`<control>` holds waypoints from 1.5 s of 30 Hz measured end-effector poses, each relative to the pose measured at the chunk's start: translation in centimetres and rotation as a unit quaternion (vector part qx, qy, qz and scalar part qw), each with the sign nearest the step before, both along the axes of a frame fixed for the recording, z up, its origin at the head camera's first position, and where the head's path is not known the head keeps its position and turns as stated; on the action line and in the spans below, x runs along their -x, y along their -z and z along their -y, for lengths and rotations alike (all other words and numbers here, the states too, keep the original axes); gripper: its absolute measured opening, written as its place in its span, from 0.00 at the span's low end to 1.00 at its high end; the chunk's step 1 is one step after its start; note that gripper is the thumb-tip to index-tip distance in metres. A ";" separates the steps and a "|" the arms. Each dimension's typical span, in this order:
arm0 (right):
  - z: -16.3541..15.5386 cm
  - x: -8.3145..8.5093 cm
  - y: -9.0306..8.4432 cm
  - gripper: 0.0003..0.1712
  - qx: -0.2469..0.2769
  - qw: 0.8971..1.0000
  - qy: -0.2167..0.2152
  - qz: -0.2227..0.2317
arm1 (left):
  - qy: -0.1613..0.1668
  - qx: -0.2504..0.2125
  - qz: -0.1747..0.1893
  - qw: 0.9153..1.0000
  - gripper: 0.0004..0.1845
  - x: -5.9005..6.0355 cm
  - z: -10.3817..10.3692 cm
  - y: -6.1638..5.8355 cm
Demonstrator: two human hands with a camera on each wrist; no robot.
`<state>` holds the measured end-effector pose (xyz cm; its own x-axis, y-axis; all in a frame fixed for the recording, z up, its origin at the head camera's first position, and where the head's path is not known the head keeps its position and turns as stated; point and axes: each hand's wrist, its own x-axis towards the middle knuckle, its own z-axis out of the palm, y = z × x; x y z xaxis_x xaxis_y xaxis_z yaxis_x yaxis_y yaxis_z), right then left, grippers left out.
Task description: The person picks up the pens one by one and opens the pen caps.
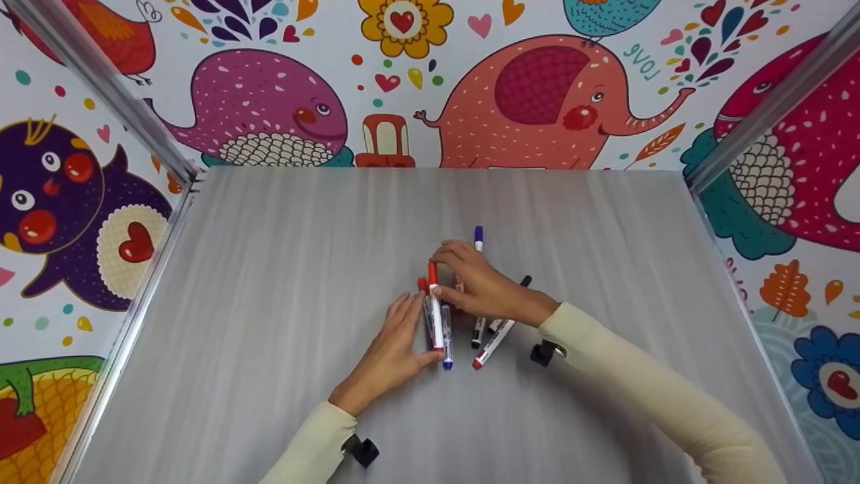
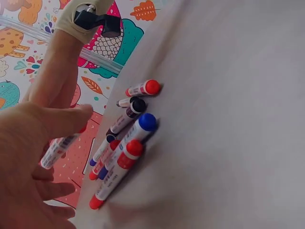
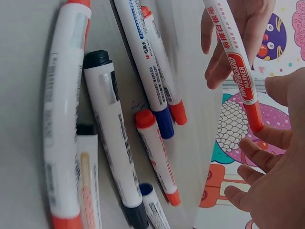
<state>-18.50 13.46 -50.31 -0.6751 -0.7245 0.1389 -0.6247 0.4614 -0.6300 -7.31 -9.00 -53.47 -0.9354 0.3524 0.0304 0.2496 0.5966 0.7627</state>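
Several whiteboard markers (image 1: 480, 333) with red, blue and black caps lie bunched at the middle of the grey table (image 1: 269, 302). One red marker (image 1: 435, 312) is raised off the table. My left hand (image 1: 416, 333) holds it between thumb and fingers near its lower end. My right hand (image 1: 460, 272) hovers over the bunch, fingers spread and lightly bent, fingertips touching the marker's red far end (image 3: 255, 117). In the left wrist view this marker (image 2: 57, 150) sits under my thumb. A blue-capped marker (image 1: 478, 235) pokes out beyond the right hand.
Walls with cartoon animal prints (image 1: 537, 94) and aluminium rails (image 1: 107, 94) close the table in on three sides. Black camera mounts sit on both wrists (image 1: 547, 351). Bare grey tabletop (image 1: 605, 222) surrounds the marker bunch.
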 end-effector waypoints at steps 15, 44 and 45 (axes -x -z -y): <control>-4.2 -1.7 -1.8 0.31 0.032 0.999 0.024 0.023 | 0.085 -0.063 0.051 0.993 0.58 1.4 -2.0 -1.4; -4.9 -2.9 -1.7 0.20 0.116 0.985 0.084 0.095 | 0.135 -0.101 0.134 0.977 0.58 1.4 -3.8 -2.0; -4.9 -2.9 -1.6 0.18 0.121 0.984 0.088 0.095 | 0.137 -0.099 0.137 0.976 0.58 1.3 -3.8 -2.0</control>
